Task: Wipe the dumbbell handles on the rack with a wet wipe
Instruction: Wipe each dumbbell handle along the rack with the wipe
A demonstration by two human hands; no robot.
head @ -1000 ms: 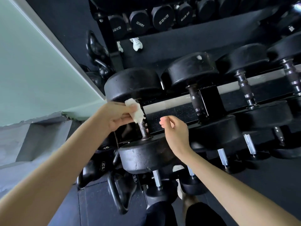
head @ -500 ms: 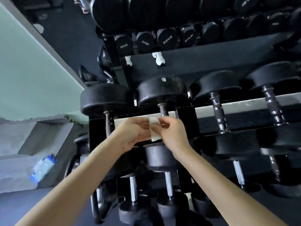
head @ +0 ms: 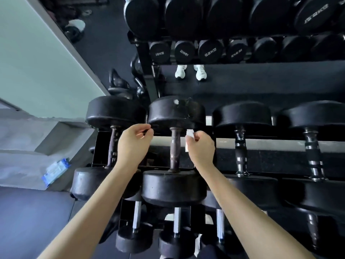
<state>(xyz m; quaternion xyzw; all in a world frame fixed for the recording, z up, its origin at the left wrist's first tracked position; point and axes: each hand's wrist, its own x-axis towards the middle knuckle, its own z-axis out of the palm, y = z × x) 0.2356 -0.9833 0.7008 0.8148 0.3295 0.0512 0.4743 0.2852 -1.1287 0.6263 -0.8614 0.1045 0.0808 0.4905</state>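
Right hand (head: pixel 201 146): thumb and forefinger pinched on wet wipe (head: pixel 189 135), a small white wad showing above and below the fingers. Held just right of the second dumbbell handle (head: pixel 175 148) on the middle tier of the rack (head: pixel 265 143). Near the bar, not touching.

Left hand (head: pixel 133 144): left of the same handle, fingers loosely curled, nothing seen in them, clear of the metal.

Handle: dark, rust-brown, running between upper head (head: pixel 176 113) and lower head (head: pixel 173 187), both black rubber. Leftmost handle (head: pixel 113 146) similar in colour. Third handle (head: pixel 239 146) chromed with dark bands. Which already wiped: cannot tell.

Judged step: bring wipe onto second handle and rub.

For a good pass:
- Open the wad flatter, to wrap round the bar rather than dab with a corner.
- Close fingers and thumb round wipe and bar together.
- Run the full length, head to head, turning the wrist to reach the far side.
- Press firmly but evenly; rusty surface probably rough enough to snag and shred a thin wipe.
- Steady lower head with left hand in case of roll.
- Refold to a clean face once browned.

Blue-and-white packet (head: pixel 56 171) on the ledge at left, probably spare wipes.
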